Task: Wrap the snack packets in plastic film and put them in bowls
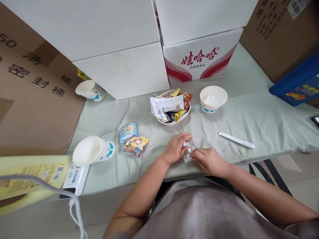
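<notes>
A crinkled clear plastic wrapper (187,157) is pinched between my two hands near the front edge of the cloth-covered surface. My left hand (176,148) grips its left side, fingers curled over the top. My right hand (209,160) has thumb and fingers closed on its right edge. What lies inside the wrapper, if anything, cannot be made out. Just beyond my hands is a white bowl (171,124) heaped with packaged snacks (166,104). Several small snack packets (134,142) lie in a pile to the left of my hands.
A white utility knife (236,140) lies to the right. One paper cup (211,108) stands behind it; two others, a near cup (106,151) and a far cup (96,93), lie tilted at left. White cartons (124,71) line the back, brown cardboard boxes (35,99) the sides.
</notes>
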